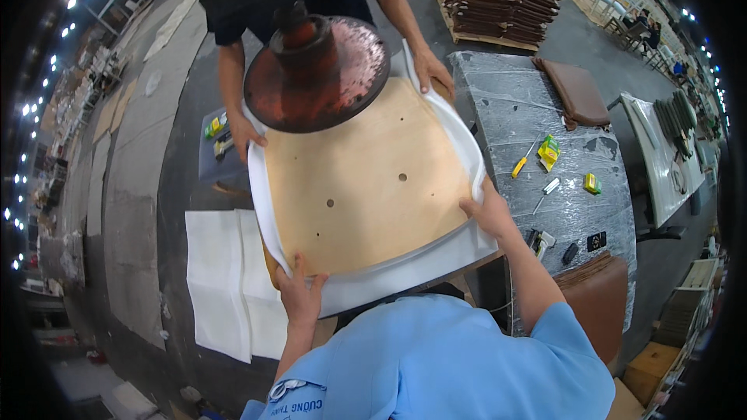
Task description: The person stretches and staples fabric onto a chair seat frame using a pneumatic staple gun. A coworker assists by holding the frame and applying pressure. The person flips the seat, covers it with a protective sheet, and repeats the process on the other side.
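Both hands grip a plywood board [366, 187] at frame centre: left hand [299, 295] curls over its white-padded lower edge, right hand [486, 214] over the right edge. A co-worker's hands [432, 70] hold the far corners beneath a round press plate [319, 74]. White sheets [222, 280] lie lower left; tools dot the wrapped table [545, 109] right.

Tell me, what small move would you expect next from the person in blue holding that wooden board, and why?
Probably pulling the white cover tighter over the near edge of the plywood seat board. The left hand and right hand both grip its folded rim, a co-worker's hands hold the far side, and the white edge looks loose and wavy.
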Demonstrator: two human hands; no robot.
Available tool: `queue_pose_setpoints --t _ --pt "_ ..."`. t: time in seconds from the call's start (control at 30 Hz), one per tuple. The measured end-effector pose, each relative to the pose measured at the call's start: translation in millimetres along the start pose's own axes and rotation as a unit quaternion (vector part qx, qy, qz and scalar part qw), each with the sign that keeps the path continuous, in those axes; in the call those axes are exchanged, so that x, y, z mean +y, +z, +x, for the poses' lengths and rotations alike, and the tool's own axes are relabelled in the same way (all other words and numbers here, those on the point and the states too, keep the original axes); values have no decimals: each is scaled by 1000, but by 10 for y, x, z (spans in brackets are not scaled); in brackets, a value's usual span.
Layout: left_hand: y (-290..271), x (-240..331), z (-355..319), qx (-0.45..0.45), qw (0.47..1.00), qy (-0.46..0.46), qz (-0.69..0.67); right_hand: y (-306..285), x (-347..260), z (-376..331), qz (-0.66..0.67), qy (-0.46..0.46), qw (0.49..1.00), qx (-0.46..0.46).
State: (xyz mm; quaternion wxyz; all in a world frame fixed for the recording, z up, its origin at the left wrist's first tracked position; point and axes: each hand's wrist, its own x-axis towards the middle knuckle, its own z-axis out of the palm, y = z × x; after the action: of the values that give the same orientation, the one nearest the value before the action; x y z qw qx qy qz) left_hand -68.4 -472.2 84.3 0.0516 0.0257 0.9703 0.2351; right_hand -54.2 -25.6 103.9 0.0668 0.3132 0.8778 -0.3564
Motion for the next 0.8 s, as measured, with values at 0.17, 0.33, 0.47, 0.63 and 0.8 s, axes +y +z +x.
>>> queue_pose_setpoints --t 0.17,0.33,0.47,0.63,0.8 --pt "10 -14 14 3 1000 -6 -2 -18 7 14 23 6 1000 -2" --pt "-15 50 -5 15 999 -10 38 -27 73 37 17 -12 999 -26" --pt "-29 -8 -15 4 1000 -20 11 -271 199 261 -150 -69 985 -55" --pt "-149 -481 285 147 973 -75 -160 -709 290 886 168 105 979 -46" --pt "-333 -882 603 -20 835 -239 -495 -337 391 1025 361 123 917 -112"
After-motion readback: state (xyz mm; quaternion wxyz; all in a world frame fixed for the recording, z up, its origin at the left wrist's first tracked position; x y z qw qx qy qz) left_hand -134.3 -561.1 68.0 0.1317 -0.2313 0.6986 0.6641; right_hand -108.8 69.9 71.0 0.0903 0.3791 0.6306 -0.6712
